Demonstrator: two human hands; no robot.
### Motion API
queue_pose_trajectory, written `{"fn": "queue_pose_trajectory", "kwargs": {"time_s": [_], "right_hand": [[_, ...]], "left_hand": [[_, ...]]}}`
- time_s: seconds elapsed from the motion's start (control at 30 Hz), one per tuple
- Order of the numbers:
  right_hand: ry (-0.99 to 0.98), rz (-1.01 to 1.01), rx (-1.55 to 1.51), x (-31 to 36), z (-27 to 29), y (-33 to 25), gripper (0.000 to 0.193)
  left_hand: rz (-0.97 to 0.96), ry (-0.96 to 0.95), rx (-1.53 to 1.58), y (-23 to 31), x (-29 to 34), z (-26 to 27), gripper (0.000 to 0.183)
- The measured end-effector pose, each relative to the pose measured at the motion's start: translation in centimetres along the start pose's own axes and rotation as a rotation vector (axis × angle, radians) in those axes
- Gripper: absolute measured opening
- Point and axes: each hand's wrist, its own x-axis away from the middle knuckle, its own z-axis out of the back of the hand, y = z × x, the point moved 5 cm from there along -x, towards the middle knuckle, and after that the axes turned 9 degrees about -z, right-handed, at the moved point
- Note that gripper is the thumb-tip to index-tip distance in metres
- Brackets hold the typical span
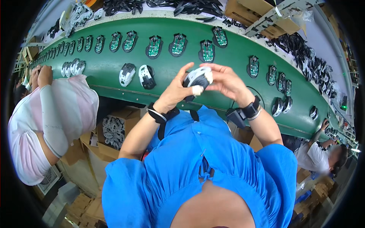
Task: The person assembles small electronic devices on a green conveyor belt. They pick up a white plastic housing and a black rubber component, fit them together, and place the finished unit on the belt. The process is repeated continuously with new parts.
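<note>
A black and white computer mouse [197,77] is held up over the near edge of the green bench, between my two hands. My left hand [175,91] grips its left side, with the thumb along the near side. On the other side, my right hand [230,83] holds the mouse's right end between thumb and fingers. Pale covers wrap some of my fingertips. Left of my hands lie a white-topped mouse [127,74] and a white-and-black mouse [146,77]. Just beyond my hands sits a mouse base with a bare green circuit board [207,51].
More mouse bases with boards [177,44] line the green bench [102,64], stretching far left and right. Black plastic parts [197,7] are heaped along its back ledge. A carton of pale shells [113,131] stands below. Co-workers sit at left [57,114] and right [313,155].
</note>
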Motion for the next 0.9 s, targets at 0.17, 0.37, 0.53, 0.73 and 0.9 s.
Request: {"fn": "queue_pose_trajectory", "kwargs": {"time_s": [0.17,0.37,0.53,0.73,0.9], "right_hand": [[0.034,0.134,0.466,1.4,-0.5,-2.0,0.055],[0.185,0.257,0.963,2.9,-1.3,-0.2,0.054],[0.389,0.345,0.891,2.9,3.6,7.7,0.05],[1.319,0.783,0.091,11.4,22.8,6.5,0.042],[2.074,0.308,0.667,14.9,32.5,9.8,0.077]], "left_hand": [[-0.05,-0.166,-0.625,0.9,-0.6,0.1,0.074],[-0.057,-0.205,-0.87,0.9,0.5,-1.2,0.06],[0.02,-0.41,-0.908,-4.9,0.4,0.1,0.072],[-0.134,0.337,-0.881,-6.2,-1.9,6.9,0.073],[0.03,0.458,-1.353,-11.4,-3.4,6.6,0.081]]}}
